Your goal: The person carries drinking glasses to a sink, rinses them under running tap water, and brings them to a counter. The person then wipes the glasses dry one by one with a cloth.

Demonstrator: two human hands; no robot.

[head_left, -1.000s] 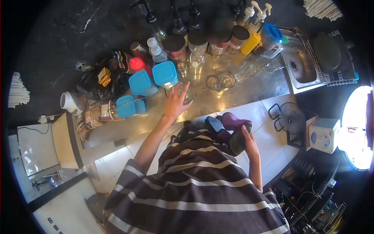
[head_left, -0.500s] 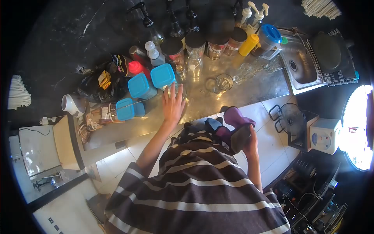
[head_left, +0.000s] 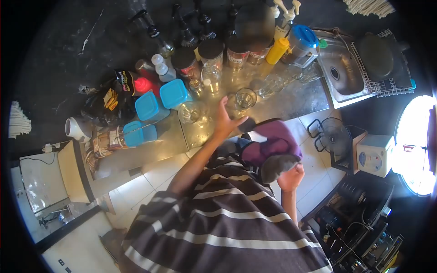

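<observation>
My left hand (head_left: 226, 123) is over the front edge of the steel counter (head_left: 159, 148), fingers apart and nothing held. Just beyond its fingers stands a drinking glass (head_left: 246, 98); another glass (head_left: 189, 112) is to its left, beside the blue-lidded containers (head_left: 174, 93). My right hand (head_left: 290, 176) is closed on a dark grey cloth (head_left: 276, 168) in front of my body. Purple cloth (head_left: 277, 139) adjoins the grey one and spreads towards the counter edge. Whether the two are one piece I cannot tell.
Several glasses (head_left: 271, 85) stand towards the sink (head_left: 341, 75). Dark-lidded jars (head_left: 211, 51), a yellow bottle (head_left: 277, 51) and a blue-lidded pitcher (head_left: 304, 41) line the back. A black fan (head_left: 336, 138) stands at the right.
My left hand has left the glass beside the blue-lidded containers and moved right. The purple cloth is spread wider, and my right hand has shifted slightly down. The view has shifted a little.
</observation>
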